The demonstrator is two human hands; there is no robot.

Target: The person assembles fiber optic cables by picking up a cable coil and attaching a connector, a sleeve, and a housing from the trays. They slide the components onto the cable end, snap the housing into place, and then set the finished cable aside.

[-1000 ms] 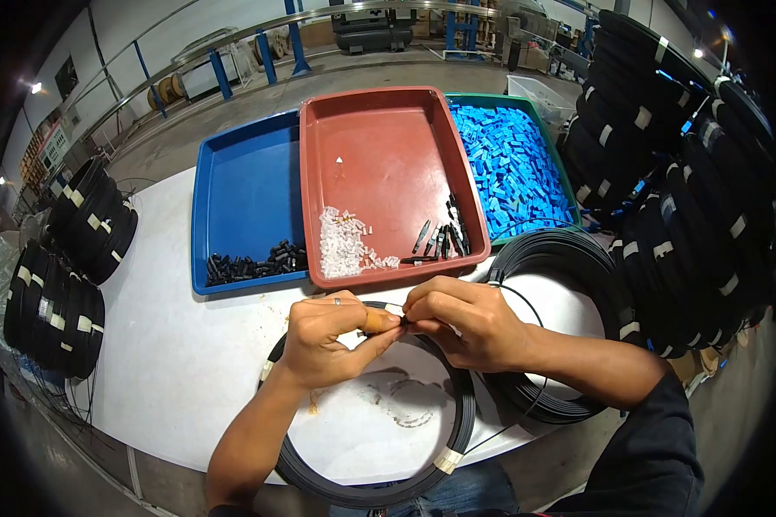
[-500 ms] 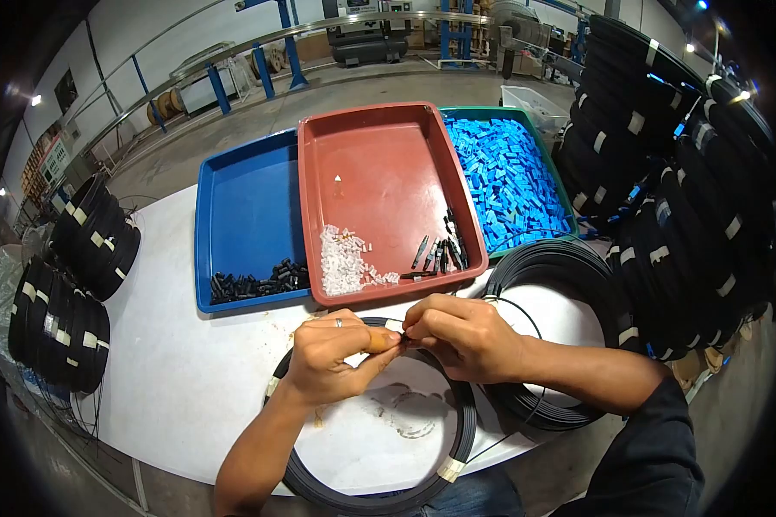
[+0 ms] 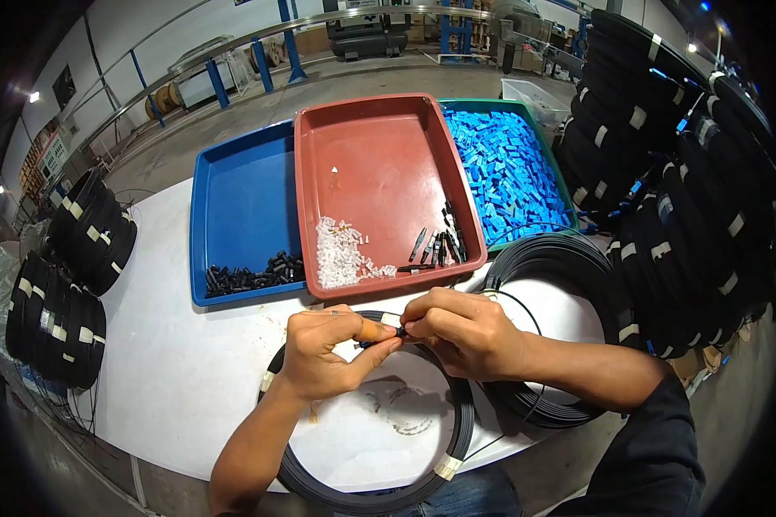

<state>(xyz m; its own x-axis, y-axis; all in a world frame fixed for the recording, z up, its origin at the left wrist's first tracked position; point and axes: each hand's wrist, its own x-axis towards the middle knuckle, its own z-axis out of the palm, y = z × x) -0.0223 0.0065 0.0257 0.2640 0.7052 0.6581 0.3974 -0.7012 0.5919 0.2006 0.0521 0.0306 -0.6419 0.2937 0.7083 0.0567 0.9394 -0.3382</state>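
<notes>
My left hand and my right hand meet fingertip to fingertip above the far edge of a black cable coil. Both pinch a small dark piece, mostly hidden by the fingers. A bit of blue shows under my left index finger, which has an orange-brown covering. Beyond the hands, a red tray holds small white pieces and black connector-like parts.
A blue tray with black pieces stands left, a green tray full of blue pieces right. Another cable coil lies under my right forearm. Stacked coils rise at right; more coils stand left.
My left hand's fingers have shifted, and a bit of blue now shows beneath them. The view has moved slightly, so the trays appear a little higher and further left.
</notes>
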